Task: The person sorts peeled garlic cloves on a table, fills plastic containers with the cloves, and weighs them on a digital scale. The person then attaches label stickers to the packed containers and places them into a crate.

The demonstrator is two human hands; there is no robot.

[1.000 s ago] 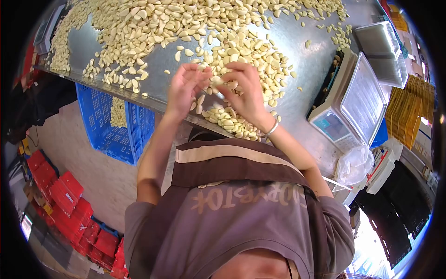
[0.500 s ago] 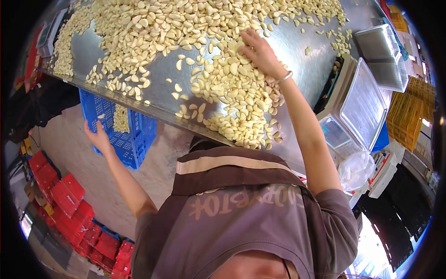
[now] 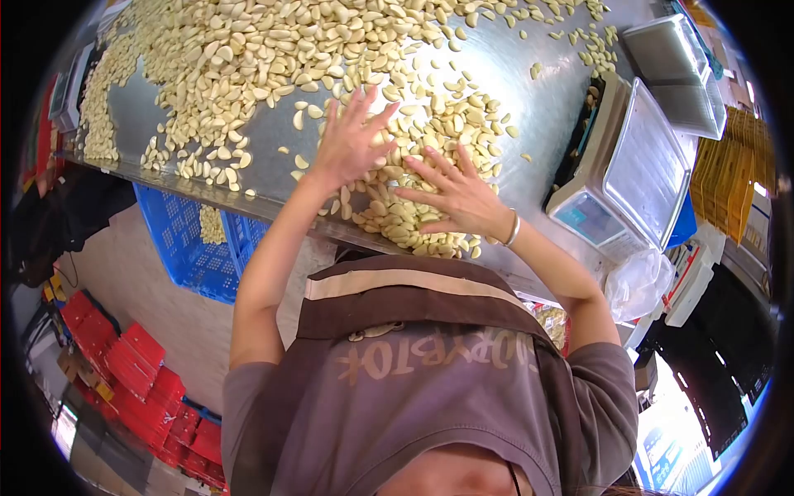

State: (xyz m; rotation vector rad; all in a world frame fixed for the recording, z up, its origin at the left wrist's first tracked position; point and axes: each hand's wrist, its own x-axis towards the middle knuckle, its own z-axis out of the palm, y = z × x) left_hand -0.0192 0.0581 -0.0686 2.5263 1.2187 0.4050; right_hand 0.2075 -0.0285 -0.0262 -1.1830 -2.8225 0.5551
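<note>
Pale peeled cloves (image 3: 273,50) lie heaped across a metal table (image 3: 546,124), with a smaller pile nearest my body. My left hand (image 3: 351,145) rests at the left edge of that near pile, fingers spread, above the cloves. Over the middle of the same pile lies my right hand (image 3: 455,194), its fingers apart and touching cloves; a bracelet circles the wrist. Neither hand shows anything gripped. The cloves under both palms are hidden.
Below the table's left edge stands a blue crate (image 3: 178,248) with cloves inside. A scale (image 3: 645,174) sits on the right, by clear plastic trays (image 3: 678,74) and a plastic bag (image 3: 637,285). Red crates (image 3: 136,360) are at lower left, yellow crates (image 3: 721,182) at far right.
My left hand has come back from beside the blue crate to the near pile. My right hand has moved down from the pile's upper right side, nearer my body.
</note>
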